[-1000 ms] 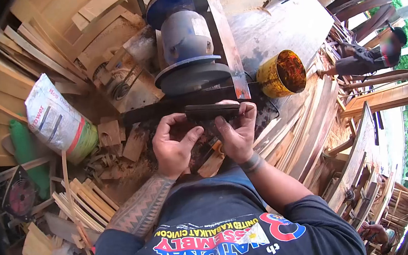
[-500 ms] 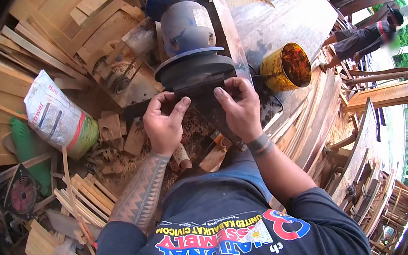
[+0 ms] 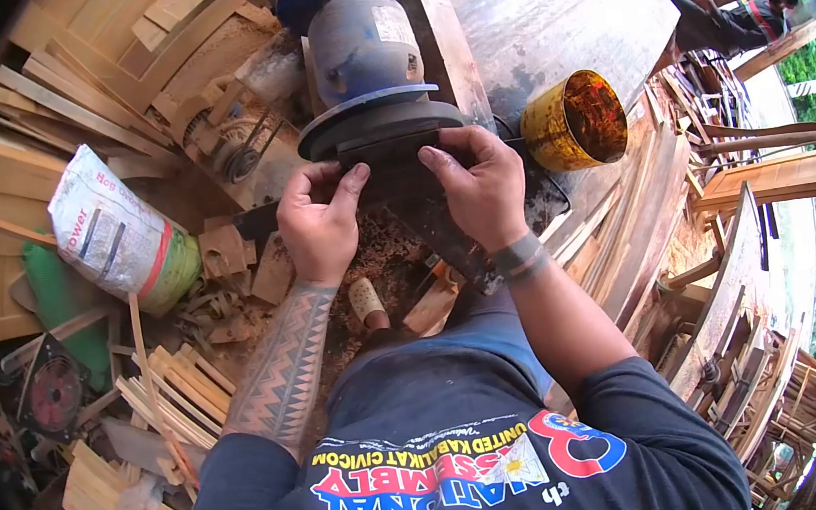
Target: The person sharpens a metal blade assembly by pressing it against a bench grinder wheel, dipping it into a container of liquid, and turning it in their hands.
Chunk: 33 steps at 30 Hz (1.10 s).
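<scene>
A dark, flat metal blade [image 3: 388,150] is held level between my two hands, at the near face of a grey grinding wheel [image 3: 378,125]. My left hand [image 3: 317,227] pinches its left end between thumb and fingers. At the right end, my right hand [image 3: 483,189] grips it the same way, thumb on the near side. The wheel belongs to a blue-grey bench grinder [image 3: 362,47] just beyond my hands. Whether the blade touches the wheel or only its rest is hidden from me.
Right of the grinder stands a yellow, stained can [image 3: 540,134] beside a grey board [image 3: 553,27]. A white sack [image 3: 118,228] leans at the left among wood strips [image 3: 177,392] and offcuts. Another person [image 3: 729,22] is at the far right. Shavings cover the ground.
The view has shifted slightly. Both hands, still holding the blade at the wheel, sit a little higher in the picture. The other person at the far right has moved farther up the frame.
</scene>
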Available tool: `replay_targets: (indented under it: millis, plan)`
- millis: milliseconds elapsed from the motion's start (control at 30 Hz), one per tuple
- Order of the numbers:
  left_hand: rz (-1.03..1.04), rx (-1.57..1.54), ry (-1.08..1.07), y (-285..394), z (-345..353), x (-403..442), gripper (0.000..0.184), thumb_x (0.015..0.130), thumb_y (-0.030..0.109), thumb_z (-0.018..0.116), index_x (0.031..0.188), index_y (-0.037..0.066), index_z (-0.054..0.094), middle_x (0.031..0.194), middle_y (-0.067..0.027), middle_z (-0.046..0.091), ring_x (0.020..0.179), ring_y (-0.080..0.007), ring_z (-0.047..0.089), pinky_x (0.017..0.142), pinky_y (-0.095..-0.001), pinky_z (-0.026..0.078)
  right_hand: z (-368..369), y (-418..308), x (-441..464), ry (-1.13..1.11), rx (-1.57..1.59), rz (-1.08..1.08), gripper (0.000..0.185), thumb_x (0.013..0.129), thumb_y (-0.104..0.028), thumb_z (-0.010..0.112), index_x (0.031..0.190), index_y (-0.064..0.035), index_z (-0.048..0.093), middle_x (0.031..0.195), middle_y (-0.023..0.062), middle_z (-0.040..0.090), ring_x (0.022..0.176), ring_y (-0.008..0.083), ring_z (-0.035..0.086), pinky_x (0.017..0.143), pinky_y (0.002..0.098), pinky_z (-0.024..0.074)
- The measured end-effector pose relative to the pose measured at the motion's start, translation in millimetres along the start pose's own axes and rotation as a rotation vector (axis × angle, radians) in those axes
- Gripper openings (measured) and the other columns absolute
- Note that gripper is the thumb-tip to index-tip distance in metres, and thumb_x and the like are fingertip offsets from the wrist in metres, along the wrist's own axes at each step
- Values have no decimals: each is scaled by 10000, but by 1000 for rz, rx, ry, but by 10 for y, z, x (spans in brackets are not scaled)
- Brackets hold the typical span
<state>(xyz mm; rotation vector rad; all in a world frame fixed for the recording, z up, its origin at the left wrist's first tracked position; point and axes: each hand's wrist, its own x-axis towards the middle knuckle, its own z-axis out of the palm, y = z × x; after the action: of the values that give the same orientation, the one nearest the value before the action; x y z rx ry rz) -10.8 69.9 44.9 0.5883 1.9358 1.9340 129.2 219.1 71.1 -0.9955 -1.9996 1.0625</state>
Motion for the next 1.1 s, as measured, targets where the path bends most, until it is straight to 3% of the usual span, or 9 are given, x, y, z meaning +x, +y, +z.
replay_targets:
  millis: [467, 733, 833, 933, 1100]
  plan:
    - [152, 149, 3, 114, 344, -8, 302, 900, 193, 947, 978, -31, 760, 889, -137, 816, 794, -169, 768, 753, -329, 602, -271, 248, 92, 58, 87, 0, 276, 899, -170, 898, 1093, 3, 806, 879, 117, 790, 764, 151, 729, 742, 313, 579]
    - [190, 159, 11, 110, 322, 4, 288, 904, 185, 943, 963, -27, 758, 881, -133, 814, 777, -161, 766, 736, -329, 602, -285, 186, 102, 39, 36, -100, 261, 912, -161, 888, 1083, 12, 793, 928, 155, 786, 797, 204, 750, 768, 330, 586]
    - [113, 122, 19, 94, 278, 0, 305, 916, 215, 949, 961, -17, 756, 896, -57, 789, 802, -95, 687, 755, -288, 571, -238, 112, 91, 27, 10, -103, 266, 909, -162, 890, 1082, 14, 792, 936, 165, 783, 803, 231, 755, 770, 339, 586]
    - [162, 185, 20, 152, 190, 10, 297, 907, 191, 943, 970, -30, 754, 875, -130, 811, 773, -152, 752, 734, -324, 597, -213, -28, 62, 13, -40, -92, 272, 905, -164, 893, 1078, 19, 791, 939, 170, 780, 809, 263, 760, 770, 350, 587]
    - [119, 178, 26, 78, 67, 28, 306, 915, 204, 937, 972, -33, 751, 876, -127, 810, 792, -155, 748, 754, -331, 596, -99, -58, 37, 28, -69, -177, 270, 902, -168, 893, 1066, 20, 790, 950, 188, 775, 833, 318, 769, 774, 373, 592]
